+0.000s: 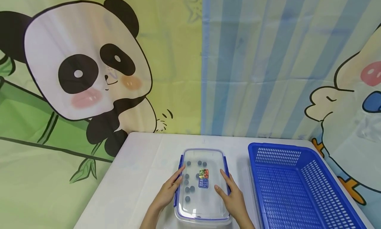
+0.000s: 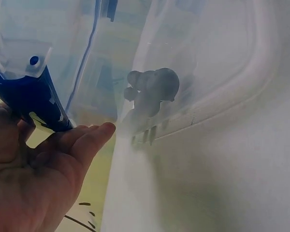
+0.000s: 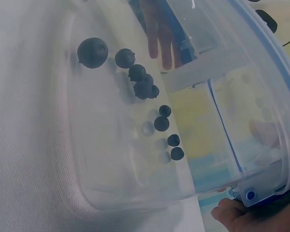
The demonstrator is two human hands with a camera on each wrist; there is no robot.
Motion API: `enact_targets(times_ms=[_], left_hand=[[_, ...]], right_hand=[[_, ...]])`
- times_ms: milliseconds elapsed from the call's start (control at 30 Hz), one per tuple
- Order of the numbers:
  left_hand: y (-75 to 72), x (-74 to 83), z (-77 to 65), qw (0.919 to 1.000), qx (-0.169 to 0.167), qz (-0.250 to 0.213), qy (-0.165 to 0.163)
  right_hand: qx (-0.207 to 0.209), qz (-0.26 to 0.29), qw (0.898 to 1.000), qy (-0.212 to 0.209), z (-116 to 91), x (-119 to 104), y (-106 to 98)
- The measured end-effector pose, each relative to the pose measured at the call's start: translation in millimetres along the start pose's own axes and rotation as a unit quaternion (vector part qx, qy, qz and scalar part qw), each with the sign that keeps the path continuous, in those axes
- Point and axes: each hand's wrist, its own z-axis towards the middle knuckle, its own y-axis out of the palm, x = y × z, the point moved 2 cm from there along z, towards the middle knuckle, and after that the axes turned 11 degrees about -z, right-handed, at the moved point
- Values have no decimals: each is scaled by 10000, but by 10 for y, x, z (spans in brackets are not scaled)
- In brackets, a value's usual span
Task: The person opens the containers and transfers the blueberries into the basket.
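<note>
A clear plastic food box [image 1: 215, 204] with its lid on sits upright on the white table. Dark round berries that look like blueberries [image 3: 93, 52] lie scattered on its floor, visible through the lid and walls. Blue side clips [image 1: 176, 198] run along both long sides, and a small fruit label [image 1: 203, 182] is on the lid. My left hand [image 1: 166, 191] rests against the left side, its fingers extended along the clip. On the opposite side my right hand [image 1: 235, 197] touches the lid's edge and clip, thumb and index finger spread. Some fingers of each hand are hidden beside the box.
A big blue perforated basket [image 1: 253, 153] stands to the right of the box. The white table [image 1: 143, 169] extends to the left and behind it. A curtain [image 1: 178, 90] with cartoon prints hangs along the table's far edge.
</note>
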Motion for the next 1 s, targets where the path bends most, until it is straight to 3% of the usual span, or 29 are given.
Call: enact_targets(times_ms=[200, 300, 467, 600, 767, 1000], left_hand=[[-8, 106, -50, 9988, -224, -420, 119], [-7, 103, -42, 9989, -240, -358, 209], [-52, -5, 7, 9979, 328, 221, 520], [-55, 20, 14, 9898, 712, 820, 925], [25, 96, 29, 9830, 640, 1241, 1195], [106, 79, 24, 9845, 556, 1313, 1025]], right_hand=[[-45, -31, 10000, 44, 2, 12, -14], [-21, -50, 10000, 62, 2, 14, -25], [-37, 26, 10000, 8, 10, 1, -11], [-66, 75, 9999, 42, 14, 1, 1], [-8, 34, 10000, 42, 14, 11, -13], [3, 106, 9999, 34, 19, 15, 20]])
